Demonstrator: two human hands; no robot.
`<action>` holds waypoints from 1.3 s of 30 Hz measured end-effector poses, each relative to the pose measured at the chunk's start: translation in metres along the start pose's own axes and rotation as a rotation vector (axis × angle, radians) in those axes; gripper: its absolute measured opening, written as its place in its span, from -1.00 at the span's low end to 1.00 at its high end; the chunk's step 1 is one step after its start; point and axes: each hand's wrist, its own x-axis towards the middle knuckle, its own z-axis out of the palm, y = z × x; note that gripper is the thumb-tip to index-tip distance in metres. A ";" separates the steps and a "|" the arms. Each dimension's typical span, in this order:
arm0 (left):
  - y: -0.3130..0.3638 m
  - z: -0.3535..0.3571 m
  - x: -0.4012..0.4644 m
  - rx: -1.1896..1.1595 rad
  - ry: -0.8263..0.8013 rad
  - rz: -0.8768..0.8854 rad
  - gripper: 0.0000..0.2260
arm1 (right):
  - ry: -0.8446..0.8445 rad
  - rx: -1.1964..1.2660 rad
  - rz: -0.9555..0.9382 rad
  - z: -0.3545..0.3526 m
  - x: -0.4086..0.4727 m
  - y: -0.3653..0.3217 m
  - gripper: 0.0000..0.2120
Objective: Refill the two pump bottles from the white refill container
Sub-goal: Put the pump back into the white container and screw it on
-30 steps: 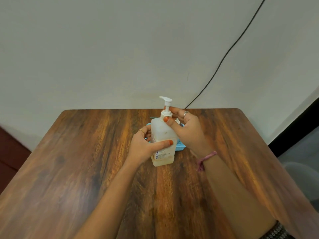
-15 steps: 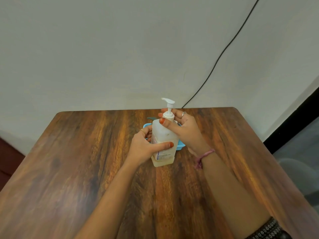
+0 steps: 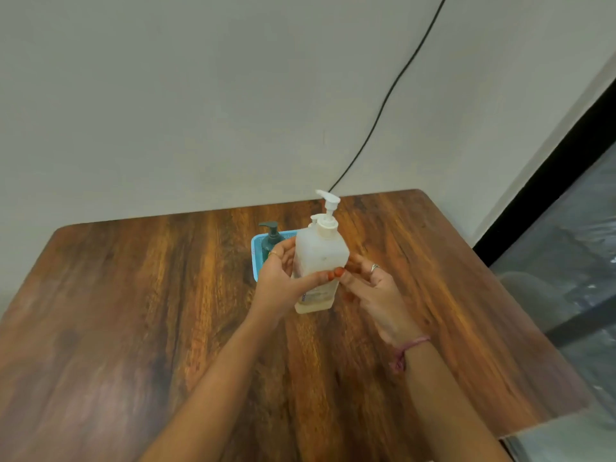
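Two hands are seen at a translucent pump bottle [image 3: 319, 261] that stands on the wooden table [image 3: 133, 295]. Furthest left, a dark green pump bottle [image 3: 270, 240] stands in a blue basket [image 3: 255, 251] just behind the left hand [image 3: 283, 278]. The translucent bottle's body is gripped by that hand, thumb across the front and fingers round the far side. Only a shallow layer of pale liquid is seen at the base, so the bottle is judged light and easily tipped; its plastic walls probably flex and may be slick. A hold low on the body is judged best while the white pump collar [image 3: 325, 226] is unscrewed. To the right, the right hand [image 3: 370, 288] is held loosely uncurled beside the bottle, its fingertips at the lower edge, nothing grasped.
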 end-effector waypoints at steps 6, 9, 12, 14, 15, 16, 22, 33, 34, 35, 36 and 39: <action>-0.013 0.041 0.018 0.101 0.015 0.029 -0.32 | 0.095 0.009 -0.030 -0.026 0.004 0.005 -0.60; -0.016 0.068 0.032 0.122 0.014 0.045 -0.40 | 0.120 0.002 -0.039 -0.050 0.015 0.009 -0.60; -0.019 0.101 0.049 0.205 -0.001 0.078 -0.52 | 0.169 -0.048 -0.023 -0.080 0.034 0.016 -0.56; -0.028 0.128 0.068 0.274 0.006 0.077 -0.47 | 0.194 -0.057 -0.013 -0.105 0.048 0.022 -0.53; -0.033 0.142 0.078 0.312 0.004 0.069 -0.43 | 0.197 -0.052 -0.013 -0.119 0.055 0.025 -0.53; -0.039 0.155 0.088 0.352 0.000 0.054 -0.39 | 0.205 -0.049 -0.011 -0.132 0.062 0.027 -0.53; -0.054 0.242 0.141 0.345 0.022 -0.034 -0.37 | 0.228 -0.087 0.012 -0.222 0.115 0.036 -0.54; -0.064 0.339 0.224 0.237 0.050 -0.127 -0.57 | 0.207 -0.134 0.060 -0.321 0.211 0.053 -0.57; -0.064 0.345 0.232 0.230 0.043 -0.143 -0.58 | 0.207 -0.135 0.066 -0.326 0.220 0.055 -0.55; -0.065 0.351 0.240 0.228 0.031 -0.157 -0.58 | 0.216 -0.127 0.073 -0.332 0.229 0.057 -0.53; -0.067 0.355 0.246 0.229 0.013 -0.166 -0.57 | 0.224 -0.121 0.074 -0.336 0.236 0.059 -0.53; -0.075 0.366 0.267 0.197 -0.037 -0.191 -0.55 | 0.228 -0.109 0.082 -0.346 0.259 0.063 -0.54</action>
